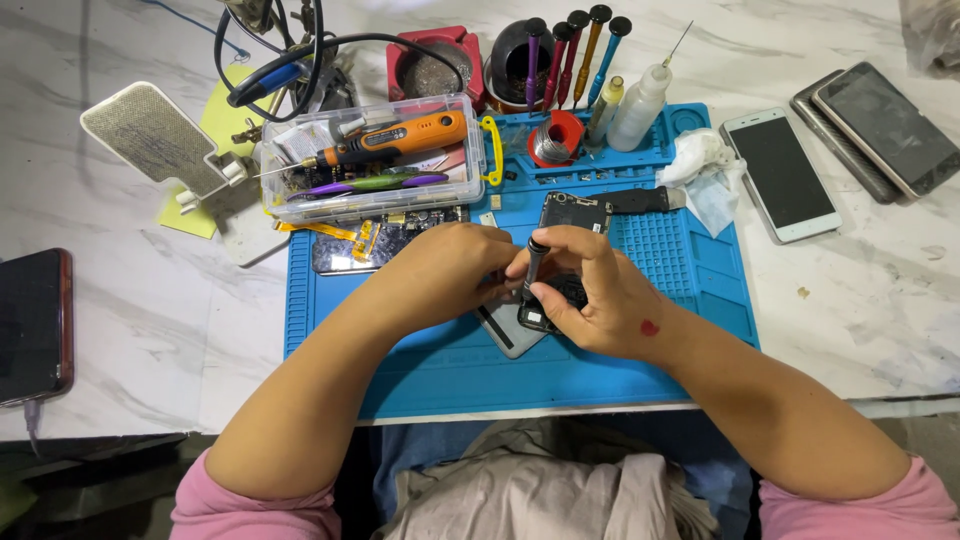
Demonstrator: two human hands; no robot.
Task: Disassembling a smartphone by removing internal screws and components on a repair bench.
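Now both hands meet over a blue mat (440, 370) on the white marble bench (140, 330). Under them lies an opened phone (572, 215), its back off and its dark insides showing, set about mid-mat. The right hand (590, 295) has its fingers (560, 240) curled tight round a dark screwdriver (533, 265), held nearly upright with its tip down on the phone. The left hand (450, 270) lies beside it, fingers bent and closed, touching the phone's edge; what they pinch, if anything, I cannot tell. A grey flat panel (505, 330) pokes out from under the hands toward the person.

Behind the left hand sits a clear plastic box (375, 155) with an orange driver (395, 140) and purple tools in it. Just below the box a dark board with a yellow flex lies on the mat. At the mat's far edge stand a row of coloured screwdrivers (575, 55) in a black cup, a solder spool (555, 138) and a small squeeze bottle (640, 105). A crumpled white tissue (705, 170) lies at the mat's right corner. A white phone (780, 175) lies just off the mat to the right, with two more phones (870, 130) farther on. A dark phone (35, 325) on a cable lies well apart at the left edge.
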